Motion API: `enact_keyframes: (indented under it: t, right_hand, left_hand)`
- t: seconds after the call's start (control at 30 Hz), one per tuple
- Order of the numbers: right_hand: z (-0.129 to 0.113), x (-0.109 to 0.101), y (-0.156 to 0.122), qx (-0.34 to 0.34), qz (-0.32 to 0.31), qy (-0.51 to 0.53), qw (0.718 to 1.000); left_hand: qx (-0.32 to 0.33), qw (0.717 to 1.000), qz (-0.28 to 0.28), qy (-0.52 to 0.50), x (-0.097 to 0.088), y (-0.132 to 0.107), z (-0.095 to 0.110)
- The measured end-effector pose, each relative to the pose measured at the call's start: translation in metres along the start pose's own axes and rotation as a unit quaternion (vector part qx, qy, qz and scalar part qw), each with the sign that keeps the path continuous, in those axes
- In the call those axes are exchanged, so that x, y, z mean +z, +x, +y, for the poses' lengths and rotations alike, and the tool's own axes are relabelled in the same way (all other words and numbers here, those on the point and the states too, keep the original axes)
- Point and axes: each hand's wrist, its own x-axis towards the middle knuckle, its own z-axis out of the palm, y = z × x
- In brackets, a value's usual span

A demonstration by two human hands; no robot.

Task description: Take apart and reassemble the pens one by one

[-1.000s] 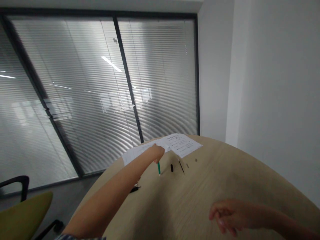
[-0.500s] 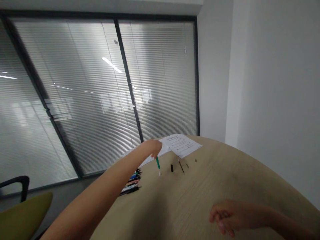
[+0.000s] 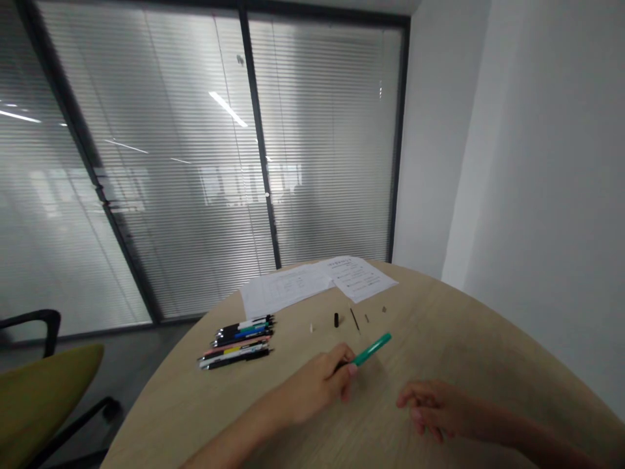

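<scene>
My left hand [image 3: 325, 381] pinches a green pen barrel [image 3: 374, 348] between thumb and fingers, its far end pointing up and to the right. A dark part shows where the barrel meets the fingers. To the right, my right hand [image 3: 430, 407] hovers low over the table with nothing in it, fingers loosely bent and apart. Beyond the hands lie small pen parts: a white piece [image 3: 312, 328], a short black tube [image 3: 336, 320], a thin dark refill [image 3: 355, 320], what looks like a spring [image 3: 367, 318] and a tiny piece [image 3: 384, 309].
Several pens [image 3: 234, 355] lie in a row at the left of the round wooden table [image 3: 170, 397]. Printed sheets [image 3: 288, 286] overlap at the far edge. A green chair [image 3: 53, 391] stands at the left, with a glass partition with blinds [image 3: 185, 195] behind.
My left hand has come back from the far side of the table towards my right hand, carrying the green barrel. The row of pens is uncovered. The view has tilted down slightly.
</scene>
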Motion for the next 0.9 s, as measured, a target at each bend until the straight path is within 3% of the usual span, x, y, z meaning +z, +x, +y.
enact_keyframes:
  t: [0.07, 0.17, 0.3, 0.5, 0.57, 0.73, 0.8, 0.9]
  right_hand:
    - [0.004, 0.001, 0.000, -0.011, 0.005, 0.003, 1.000]
    - [0.001, 0.001, -0.004, -0.017, 0.006, 0.004, 1.000]
    - [-0.010, -0.001, -0.007, -0.026, -0.019, -0.024, 0.999]
    - [-0.027, -0.005, 0.006, 0.018, -0.046, -0.066, 0.997]
    - [-0.031, -0.004, 0.017, 0.003, -0.037, -0.078, 0.996]
    - [-0.045, 0.005, 0.062, -0.150, 0.082, -0.142, 0.975]
    - [-0.056, 0.011, 0.085, -0.146, 0.096, -0.108, 0.979]
    - [-0.077, 0.019, 0.119, -0.082, 0.139, -0.078, 0.984]
  left_hand:
    - [-0.004, 0.985, -0.011, -0.175, 0.018, -0.002, -0.019]
    - [-0.013, 0.949, 0.050, -0.312, 0.039, -0.003, -0.045]
    - [-0.020, 0.941, 0.109, -0.320, 0.049, -0.004, -0.063]
    - [-0.031, 0.948, 0.148, -0.281, 0.050, -0.006, -0.054]
    - [-0.042, 0.941, 0.140, -0.306, 0.052, -0.006, -0.052]
    - [-0.050, 0.914, 0.073, -0.397, 0.057, -0.006, -0.053]
    - [-0.044, 0.909, 0.070, -0.408, 0.057, -0.006, -0.053]
    - [-0.059, 0.906, 0.067, -0.415, 0.055, -0.005, -0.051]
